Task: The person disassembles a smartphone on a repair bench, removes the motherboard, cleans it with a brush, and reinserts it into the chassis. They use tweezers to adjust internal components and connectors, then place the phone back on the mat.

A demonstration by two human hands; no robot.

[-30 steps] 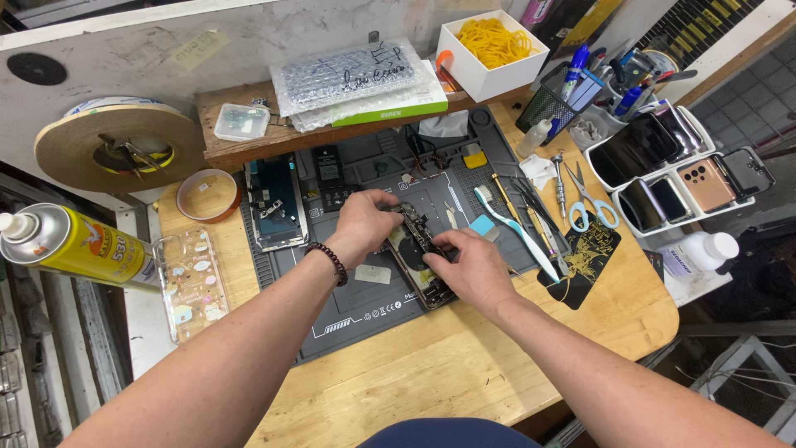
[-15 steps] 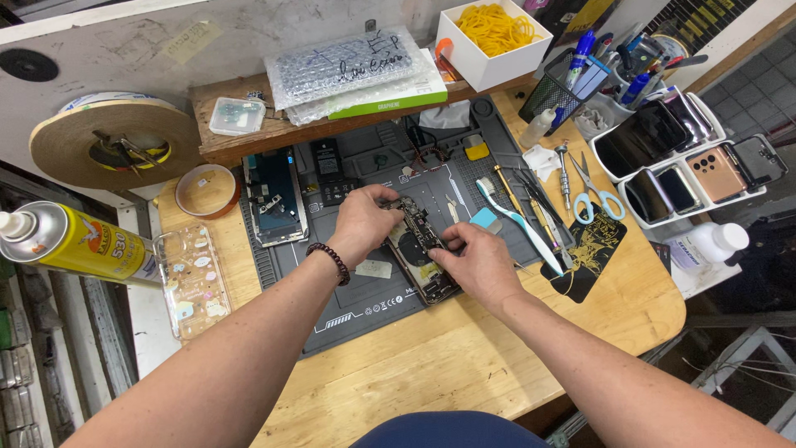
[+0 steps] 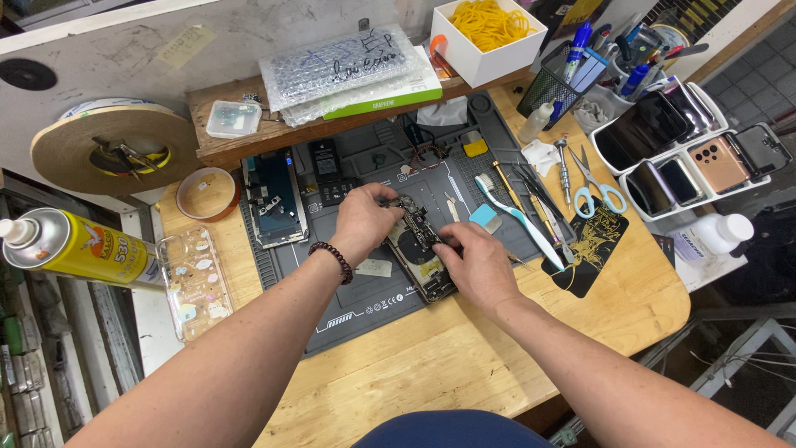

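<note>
Little has shifted — left hand (image 3: 362, 222) stays pinching the opened phone (image 3: 421, 247) at its top edge; right hand (image 3: 478, 264) presses beside it, fingers closed, tool unclear.

Both forearms entered from the bottom edge and converged toward the middle of the view. The left arm ran in from seven o'clock toward one o'clock, bare, with a dark bead bracelet at the wrist. The left hand (image 3: 362, 220) was palm down, fingers curled, their tips pinched together at its three o'clock side. The right arm came from five o'clock toward eleven o'clock. The right hand (image 3: 479, 264) lay knuckles up, fingers bent and tips pointing to ten o'clock, close to the left hand's.
</note>
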